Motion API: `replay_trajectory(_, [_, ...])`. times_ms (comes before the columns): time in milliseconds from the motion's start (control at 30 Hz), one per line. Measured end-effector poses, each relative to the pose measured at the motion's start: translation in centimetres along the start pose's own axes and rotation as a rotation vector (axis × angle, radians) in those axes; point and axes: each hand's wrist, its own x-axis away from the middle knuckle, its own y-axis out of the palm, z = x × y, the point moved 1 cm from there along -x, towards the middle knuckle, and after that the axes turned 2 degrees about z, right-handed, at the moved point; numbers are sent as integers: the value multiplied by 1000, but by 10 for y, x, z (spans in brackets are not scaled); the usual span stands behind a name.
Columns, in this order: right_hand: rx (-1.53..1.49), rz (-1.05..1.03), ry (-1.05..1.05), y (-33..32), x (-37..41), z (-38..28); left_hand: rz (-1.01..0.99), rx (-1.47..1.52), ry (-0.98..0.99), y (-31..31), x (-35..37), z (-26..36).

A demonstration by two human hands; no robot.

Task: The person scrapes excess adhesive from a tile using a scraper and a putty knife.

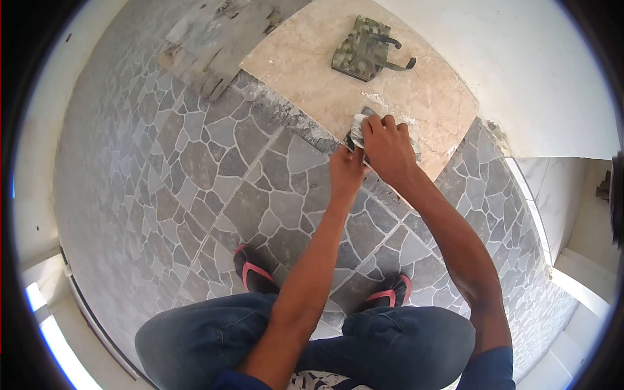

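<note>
My right hand (390,146) is closed, its fingers bent over a crumpled whitish piece of cloth or paper (358,130). Just below it, my left hand (346,170) is closed at the edge of a small dark piece (349,142), mostly hidden by both hands. They meet over the front edge of a beige marble-look slab (305,55). Farther up the slab lies a flat camouflage-patterned object (361,51) with two dark curved arms sticking out to the right.
A worn, scraped grey board (218,42) lies left of the slab. White residue (292,117) runs along the slab's edge. Stone-patterned tiles (195,162) cover the floor, my sandalled feet (255,270) resting on them. A white wall (520,71) stands at the right.
</note>
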Motion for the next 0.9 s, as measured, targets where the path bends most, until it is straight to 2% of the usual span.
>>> replay_trajectory(100, [52,36,34,-2,-10,0,-31,2,2,-1,2,4])
replay_trajectory(200, [110,145,21,8,1,-11,-31,-181,214,-11,-11,-25])
replay_trajectory(300, [33,-4,93,-5,-14,-3,-49,74,-26,-1,1,4])
replay_trajectory(400, [101,80,59,1,-11,-13,-54,-249,336,-6,1,4])
replay_trajectory(500, [109,87,73,1,-11,-5,5,109,-72,1,3,7])
replay_trajectory(600, [128,88,52,5,-2,-21,-18,-67,165,-3,-1,-1])
replay_trajectory(700, [117,14,69,0,2,-5,-3,20,-15,-3,1,-2])
replay_trajectory(733, [104,94,102,8,-5,7,-12,34,-77,-2,0,-2])
replay_trajectory(833, [105,45,46,8,1,-6,-168,46,-63,-11,3,8])
replay_trajectory(867, [163,129,-15,11,8,-14,-176,49,-35,-12,2,6])
replay_trajectory(900, [136,116,-5,9,5,-10,-181,53,-7,-14,1,3])
